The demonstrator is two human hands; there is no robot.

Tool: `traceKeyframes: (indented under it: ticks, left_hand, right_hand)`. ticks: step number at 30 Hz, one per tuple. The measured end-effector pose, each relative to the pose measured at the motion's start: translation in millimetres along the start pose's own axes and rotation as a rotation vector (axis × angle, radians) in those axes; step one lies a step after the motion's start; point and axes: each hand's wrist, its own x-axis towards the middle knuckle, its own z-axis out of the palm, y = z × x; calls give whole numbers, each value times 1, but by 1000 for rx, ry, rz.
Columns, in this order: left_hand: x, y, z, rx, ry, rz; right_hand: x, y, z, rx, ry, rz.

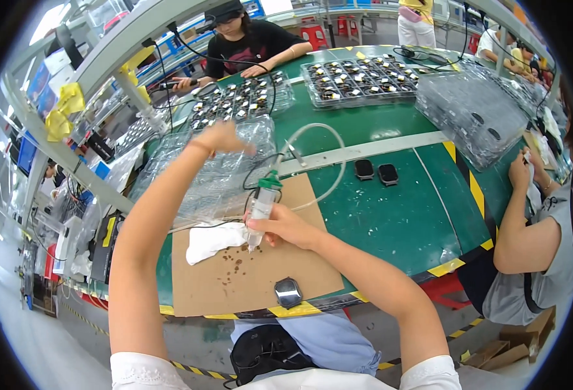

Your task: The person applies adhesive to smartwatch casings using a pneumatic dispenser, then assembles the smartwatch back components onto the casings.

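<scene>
My right hand (286, 227) is closed around a clear dispensing syringe (260, 205) with a green cap and a hose running from its top. Its tip points down over a sheet of brown cardboard (195, 289), near scattered dark brown drops (236, 262). A crumpled white cloth (210, 242) lies left of the tip. One dark square watch case (288, 292) rests at the cardboard's near edge. Farther off, my left hand (223, 138) is over clear plastic trays (202, 170); its fingers are smeared by motion, and I cannot make out anything in them.
Two dark watch cases (376, 172) lie on the green table (390, 221). Filled trays (361, 81) stand at the back, and stacked clear trays (468, 110) at the right. One co-worker (254, 45) sits across, another (527, 240) at right. A metal post (72, 162) rises at left.
</scene>
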Motion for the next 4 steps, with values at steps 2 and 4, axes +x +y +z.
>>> traceKeyframes:
  ticks: [2, 4]
  left_hand:
    - [-22, -27, 32, -49, -270, -11]
    - [-31, -32, 43, -46, -345, 36]
  right_hand:
    - [-1, -7, 4, 7, -48, -76]
    - [-1, -5, 6, -14, -81, -108]
